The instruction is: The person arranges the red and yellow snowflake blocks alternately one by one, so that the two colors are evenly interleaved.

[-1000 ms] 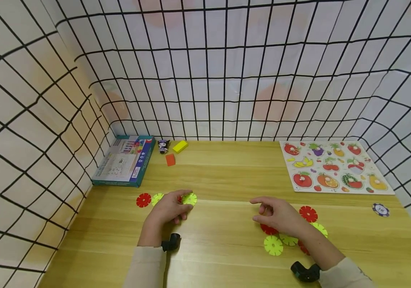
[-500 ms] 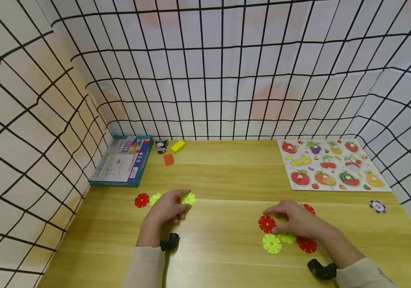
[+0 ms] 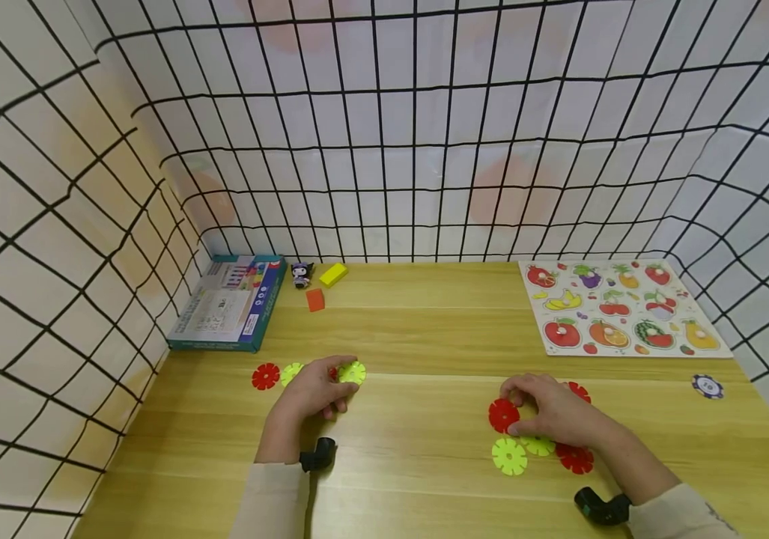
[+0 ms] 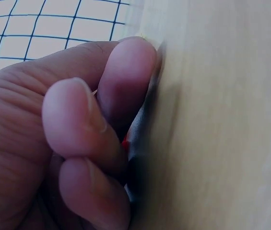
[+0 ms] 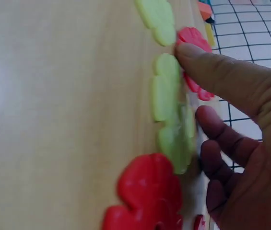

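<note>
On the left of the head view, my left hand (image 3: pixel 313 388) rests on the table over a row of notched plastic discs. Its index finger and thumb lie around a yellow-green disc (image 3: pixel 355 373); a red disc (image 3: pixel 266 376) and another yellow-green disc (image 3: pixel 290 373) show to its left. My right hand (image 3: pixel 555 412) pinches a red notched disc (image 3: pixel 503 415) between thumb and index finger. Just below that lies a yellow-green disc (image 3: pixel 509 457). More discs sit partly hidden under this hand, among them a red disc (image 3: pixel 576 459). The right wrist view shows its thumb (image 5: pixel 221 72) against the red disc.
A boxed set (image 3: pixel 229 303) lies at the back left, beside a small figurine (image 3: pixel 301 275), a yellow block (image 3: pixel 333 275) and an orange block (image 3: pixel 315 299). The fruit puzzle board (image 3: pixel 627 311) is at the back right, with a poker chip (image 3: pixel 707 386) in front. Gridded cloth walls surround the table.
My right hand has come down onto the red disc, gripped it and shifted it slightly away from the yellow-green one below. The left hand has stayed in place.
</note>
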A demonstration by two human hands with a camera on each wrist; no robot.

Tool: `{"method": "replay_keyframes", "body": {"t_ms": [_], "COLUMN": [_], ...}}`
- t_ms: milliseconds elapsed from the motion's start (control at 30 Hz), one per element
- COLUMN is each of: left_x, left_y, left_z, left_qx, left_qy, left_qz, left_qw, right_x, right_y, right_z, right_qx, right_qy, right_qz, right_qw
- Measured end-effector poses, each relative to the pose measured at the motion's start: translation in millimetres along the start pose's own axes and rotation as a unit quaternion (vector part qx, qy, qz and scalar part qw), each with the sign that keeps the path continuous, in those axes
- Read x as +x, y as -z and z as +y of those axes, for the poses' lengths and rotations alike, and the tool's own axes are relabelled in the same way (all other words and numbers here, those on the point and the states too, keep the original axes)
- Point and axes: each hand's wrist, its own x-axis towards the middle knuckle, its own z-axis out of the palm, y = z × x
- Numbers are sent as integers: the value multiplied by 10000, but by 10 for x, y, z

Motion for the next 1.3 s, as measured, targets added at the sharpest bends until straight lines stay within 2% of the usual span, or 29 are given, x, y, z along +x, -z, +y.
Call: {"method": "replay_keyframes", "body": {"t_ms": [167,333,433,500,633,1033,1133,1300], "left_x": [0,5,4,8,16,13,12,10], "left_y": [3,-2,-4,-4,-1,3,3,5], "left_z": [-7,-12,-13,-17,-27,-12,-8,-3], "left_qx": [-8,-29,-83,-112,-87,-142,-125,-71], "left_qy": [11,38,61,60,65,65,126,139], "left_qz": [7,-7,-31,-47,-49,-94,-89,-97], "left_qw": [10000,10000,9999,9999,9999,9998,9998,9998], "right_x": [-21,-13,24,62,168,749,911,1137], "right_y": [-33,-69,-90,-113,-207,-612,-677,-767], "right_z": [-42,-132,-222,-291,-454,-903,-997,-1099], "right_qx": [462,616,1090,1586,2547,3595,3525,2959], "right_qy": [-155,-212,-254,-242,-251,-190,-258,-356], "right_qz": [178,501,558,493,403,576,713,793], "right_qw": [9987,9966,9922,9858,9659,9312,9327,9512]}}
